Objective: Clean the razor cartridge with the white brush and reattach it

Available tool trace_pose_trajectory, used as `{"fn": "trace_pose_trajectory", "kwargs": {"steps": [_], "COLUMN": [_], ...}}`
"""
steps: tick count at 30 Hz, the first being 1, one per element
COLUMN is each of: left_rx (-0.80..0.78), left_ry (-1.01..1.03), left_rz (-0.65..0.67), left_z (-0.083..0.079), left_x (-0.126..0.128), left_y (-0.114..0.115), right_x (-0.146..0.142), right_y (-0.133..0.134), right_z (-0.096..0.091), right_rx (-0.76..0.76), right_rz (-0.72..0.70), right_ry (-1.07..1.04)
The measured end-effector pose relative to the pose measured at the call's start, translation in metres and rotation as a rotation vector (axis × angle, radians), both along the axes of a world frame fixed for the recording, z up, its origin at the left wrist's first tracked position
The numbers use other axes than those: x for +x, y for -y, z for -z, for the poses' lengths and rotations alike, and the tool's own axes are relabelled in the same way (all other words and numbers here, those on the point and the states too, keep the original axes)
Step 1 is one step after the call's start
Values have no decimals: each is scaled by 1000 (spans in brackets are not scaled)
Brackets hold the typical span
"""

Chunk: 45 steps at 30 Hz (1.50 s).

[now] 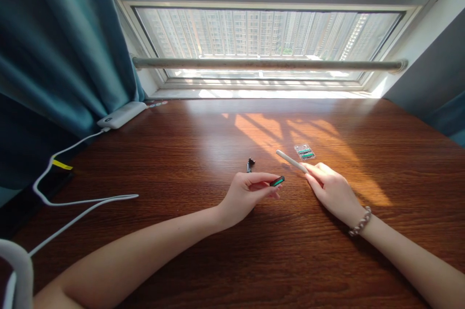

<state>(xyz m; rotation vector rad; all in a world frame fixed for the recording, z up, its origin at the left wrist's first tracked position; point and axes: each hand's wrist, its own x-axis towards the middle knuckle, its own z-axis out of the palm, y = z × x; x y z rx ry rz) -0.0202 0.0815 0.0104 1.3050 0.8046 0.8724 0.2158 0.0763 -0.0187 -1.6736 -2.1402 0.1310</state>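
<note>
My left hand (252, 190) pinches a small black and green razor cartridge (277, 181) between thumb and fingertips, above the table. Slightly to the right, my right hand (332, 185) is closed on one end of a slim pale stick (288, 159), whose other end points away to the upper left. Just beyond that hand lies a clear plastic case (304, 152) with green-and-black cartridges inside. A dark, shiny object (250, 164), perhaps a razor handle, lies behind my left hand, which hides part of it.
The brown wooden table (174, 251) reaches to a window with a metal bar (269, 64) across it. At the left, a white power bank (122, 115) sits by the blue curtain (72, 47), and its white cable (90, 201) loops over the tabletop.
</note>
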Motion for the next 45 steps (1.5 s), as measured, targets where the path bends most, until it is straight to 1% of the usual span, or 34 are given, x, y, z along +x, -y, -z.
{"fn": "trace_pose_trajectory", "kwargs": {"steps": [2, 5, 10, 13, 16, 19, 22, 24, 26, 28, 31, 36, 40, 42, 45], "left_rx": [5, 7, 0, -17, -48, -90, -189, -274, -348, -408, -457, -452, -431, -420, -396], "left_ry": [-11, -12, 10, 10, 20, 31, 65, 112, 167, 214, 238, 188, 148, 147, 181], "left_rz": [8, 15, 13, -2, -18, -21, -27, -39, -50, -56, -47, 12, 47, 42, 19], "left_z": [0, 1, 3, 2, 3, 5, 6, 7, 7, 5, 2, -2, -3, -3, -3], "left_x": [0, 1, 1, 2, 2, 2, 3, 4, 4, 5, 6, 8, 8, 8, 7], "left_y": [0, 0, 0, 0, 0, -1, -1, -1, 1, 3, 8, 16, 19, 19, 18], "right_x": [1, 2, 4, 6, 6, 1, -9, -18, -28, -37, -46, -52, -56, -58, -62], "right_y": [-2, -3, -4, -6, -6, -5, 2, 10, 19, 29, 38, 40, 36, 33, 25], "right_z": [4, 8, 13, 16, 18, 20, 15, 8, -1, -8, -11, -9, -14, -19, -28], "right_rx": [-8, -6, 57, 50, 43, 71, 122, 164, 166, 110, 47, 38, 17, -6, -60], "right_rz": [-3, -43, -111, -112, -120, -114, -73, -78, -127, -175, -185, -131, -69, -97, -216], "right_ry": [15, 1, 8, 0, 10, 43, 53, -26, -195, -362, -498, -656, -793, -817, -771]}}
